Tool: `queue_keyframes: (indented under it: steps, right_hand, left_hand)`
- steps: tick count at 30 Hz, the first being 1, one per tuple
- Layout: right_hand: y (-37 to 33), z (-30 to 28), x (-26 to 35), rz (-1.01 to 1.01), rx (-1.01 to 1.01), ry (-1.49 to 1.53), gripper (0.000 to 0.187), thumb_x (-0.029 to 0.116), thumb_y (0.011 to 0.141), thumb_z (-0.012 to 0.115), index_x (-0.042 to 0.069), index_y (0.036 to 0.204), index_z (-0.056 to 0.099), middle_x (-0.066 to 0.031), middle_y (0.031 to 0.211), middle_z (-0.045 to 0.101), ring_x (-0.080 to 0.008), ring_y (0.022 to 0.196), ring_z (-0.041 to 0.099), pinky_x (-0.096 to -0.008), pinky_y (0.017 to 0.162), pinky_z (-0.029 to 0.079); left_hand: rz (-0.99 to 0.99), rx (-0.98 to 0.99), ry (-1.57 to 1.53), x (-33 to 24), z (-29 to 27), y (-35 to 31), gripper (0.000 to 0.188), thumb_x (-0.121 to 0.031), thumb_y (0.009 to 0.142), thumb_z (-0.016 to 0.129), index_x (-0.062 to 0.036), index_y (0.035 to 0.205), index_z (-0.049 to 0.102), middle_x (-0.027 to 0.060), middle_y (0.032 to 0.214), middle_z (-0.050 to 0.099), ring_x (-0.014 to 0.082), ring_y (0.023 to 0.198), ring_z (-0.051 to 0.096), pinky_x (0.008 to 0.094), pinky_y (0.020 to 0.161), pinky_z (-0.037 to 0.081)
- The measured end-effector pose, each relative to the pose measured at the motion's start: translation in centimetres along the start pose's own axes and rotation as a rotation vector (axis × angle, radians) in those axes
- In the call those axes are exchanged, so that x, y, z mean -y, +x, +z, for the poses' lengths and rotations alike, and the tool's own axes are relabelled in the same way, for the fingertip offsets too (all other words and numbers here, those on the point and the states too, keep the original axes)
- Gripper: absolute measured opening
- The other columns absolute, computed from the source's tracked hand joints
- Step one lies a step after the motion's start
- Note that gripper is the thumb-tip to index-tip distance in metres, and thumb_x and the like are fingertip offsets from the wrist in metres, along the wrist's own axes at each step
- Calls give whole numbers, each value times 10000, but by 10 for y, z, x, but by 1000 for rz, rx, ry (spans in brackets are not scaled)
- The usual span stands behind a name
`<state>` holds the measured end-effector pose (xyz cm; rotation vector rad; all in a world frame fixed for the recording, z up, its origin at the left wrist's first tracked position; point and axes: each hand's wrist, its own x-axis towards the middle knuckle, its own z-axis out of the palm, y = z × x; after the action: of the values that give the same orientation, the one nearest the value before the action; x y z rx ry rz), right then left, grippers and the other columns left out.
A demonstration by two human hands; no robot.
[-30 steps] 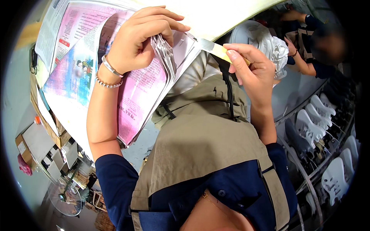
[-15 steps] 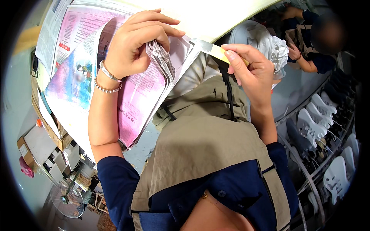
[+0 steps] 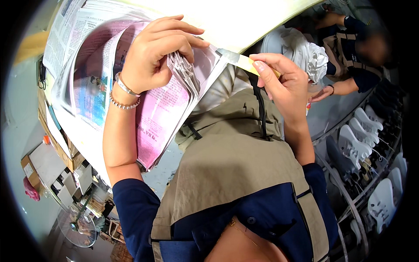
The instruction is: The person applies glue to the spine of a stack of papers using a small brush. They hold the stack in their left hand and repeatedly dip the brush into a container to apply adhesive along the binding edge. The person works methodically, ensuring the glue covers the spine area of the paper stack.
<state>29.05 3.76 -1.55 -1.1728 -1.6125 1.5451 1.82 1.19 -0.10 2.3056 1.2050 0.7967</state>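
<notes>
My left hand is closed over the folded upper edge of a stack of pinkish newspapers, fingers stretched across its top and thumb tucked beneath. The forearm lies over the pages. In my right hand, a flat grey blade with a yellow grip is pinched between thumb and fingers. Its metal end touches or lies very near the corner of the stack, to the right of my left fingertips. On the left, a loose newspaper sheet curls up in an arch beside my left wrist.
The papers lie on a pale yellow table whose edge slants across the upper right. A white cloth bundle is beyond my right hand. Further right are another person's hand and a rack of white guitar-body-shaped pieces. A fan stands lower left.
The loose sheet on the left has lifted from lying flatter into a tall curl. My hands and the blade have barely shifted. The other person's hand has come lower, palm up.
</notes>
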Motion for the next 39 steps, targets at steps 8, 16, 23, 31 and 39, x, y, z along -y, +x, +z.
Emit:
queue_keyframes:
  steps: [8,16,23,31,39]
  right_hand:
    - [16,-19,9,-125,50,-55,149,114,911,637,9,989,709,8,747,642,-31,611,534,-174,518,372]
    - [49,-28,27,-193,260,-333,190,178,911,646,2,943,709,11,678,578,-53,582,495,-208,537,387]
    - [119,-33,27,-85,705,-332,178,175,924,629,15,975,689,9,662,608,-51,541,508,-205,490,401]
    - [121,-17,28,168,850,-285,179,183,927,626,22,970,693,19,668,599,-47,578,508,-198,520,404]
    - [94,-8,25,-4,771,-357,230,272,917,629,59,961,704,5,605,545,-44,470,437,-200,435,340]
  left_hand:
    - [61,-40,-6,-5,1,4,292,9,453,405,-59,689,562,78,904,714,288,967,643,422,941,462]
    - [79,-61,-35,-2,5,5,313,21,454,399,-55,708,567,85,898,709,285,852,598,363,832,464]
    - [43,-49,-32,-4,10,9,335,32,453,388,-47,732,555,89,919,695,302,819,563,366,830,451]
    - [79,-62,-43,0,13,9,371,57,456,381,-42,762,565,86,918,683,301,801,547,374,786,444]
    - [38,-16,-28,-7,10,13,216,-26,517,482,-33,719,557,91,820,648,297,830,553,358,803,452]
